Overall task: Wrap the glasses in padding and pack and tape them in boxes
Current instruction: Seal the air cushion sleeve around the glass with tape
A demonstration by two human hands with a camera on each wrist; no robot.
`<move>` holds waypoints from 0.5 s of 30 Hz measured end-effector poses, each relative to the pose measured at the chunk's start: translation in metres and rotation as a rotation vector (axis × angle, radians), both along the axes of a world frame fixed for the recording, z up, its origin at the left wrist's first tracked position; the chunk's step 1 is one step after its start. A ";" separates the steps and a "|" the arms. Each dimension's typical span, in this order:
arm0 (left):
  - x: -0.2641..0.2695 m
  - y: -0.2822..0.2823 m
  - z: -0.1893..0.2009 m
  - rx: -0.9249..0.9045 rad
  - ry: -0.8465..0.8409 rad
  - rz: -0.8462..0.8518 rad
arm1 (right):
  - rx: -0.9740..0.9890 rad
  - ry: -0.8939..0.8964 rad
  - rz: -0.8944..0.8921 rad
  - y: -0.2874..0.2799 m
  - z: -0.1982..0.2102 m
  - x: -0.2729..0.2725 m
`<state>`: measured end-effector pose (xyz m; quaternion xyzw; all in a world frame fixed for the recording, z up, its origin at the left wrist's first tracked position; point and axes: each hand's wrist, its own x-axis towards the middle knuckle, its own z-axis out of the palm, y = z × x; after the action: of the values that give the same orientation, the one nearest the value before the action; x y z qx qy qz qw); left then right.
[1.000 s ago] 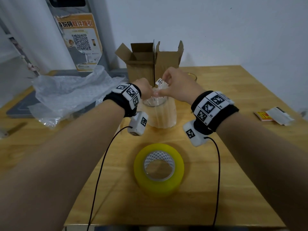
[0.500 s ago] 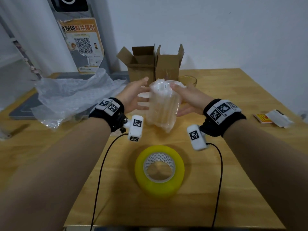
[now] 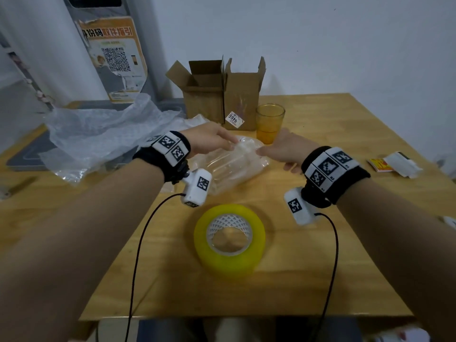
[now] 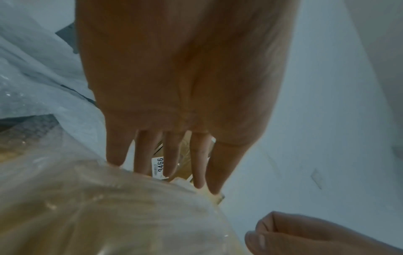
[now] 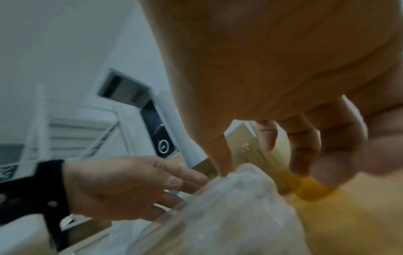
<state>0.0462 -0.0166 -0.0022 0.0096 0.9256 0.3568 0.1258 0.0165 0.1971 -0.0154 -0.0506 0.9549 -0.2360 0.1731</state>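
I see the padded bundle lying tilted on the table, at twelve o'clock from the tape roll. My left hand rests straight fingers on its top; my right hand pinches its end. Two boxes stand beyond, with an orange glass at their three o'clock.

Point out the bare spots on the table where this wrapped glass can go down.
Bare wood lies right of the yellow tape roll, up to the paper packets, and left of the roll toward the table edge. Crowded: the far side, with bubble wrap, cardboard boxes and orange glass.
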 end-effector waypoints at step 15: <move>0.093 0.007 0.008 0.150 0.101 0.183 | 0.396 -0.100 0.974 -0.059 -0.018 0.149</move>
<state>0.1393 -0.0101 0.0062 -0.0474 0.8985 0.4340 0.0452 0.1654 0.1380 -0.0336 -0.4433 0.8377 0.0545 0.3144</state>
